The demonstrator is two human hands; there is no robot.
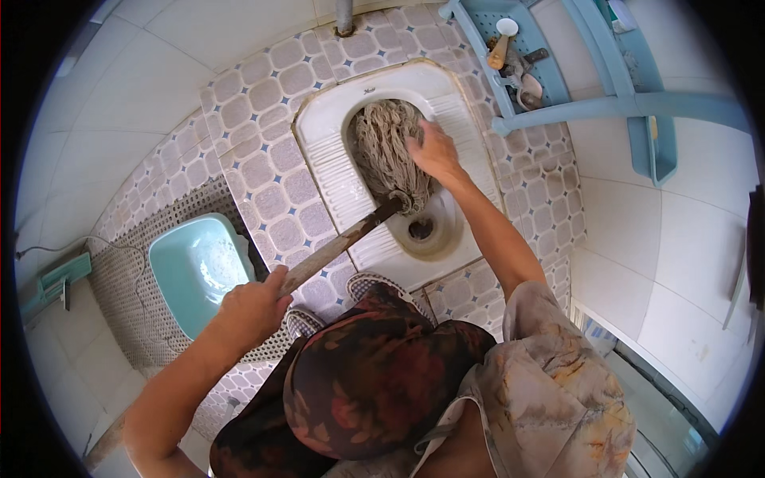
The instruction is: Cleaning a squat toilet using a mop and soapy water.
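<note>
A wet grey string mop head (388,140) lies in the bowl of a white squat toilet (323,140). Its wooden handle (340,242) slants down to the left, away from the mop head. Around that handle, near its free end, my left hand (257,305) is closed. My right hand (435,150) is at the right side of the mop strands, with its fingertips against them. Those fingers are slightly blurred, and whether they grip any strands is unclear. The toilet's drain hole (421,228) shows just below the mop head.
At left, a turquoise plastic basin (197,269) stands on a perforated mat (119,293). A blue plastic rack (556,110) at upper right holds brushes (501,51) and other small items. A pipe (344,18) rises from the tiled floor (281,155) by the far wall.
</note>
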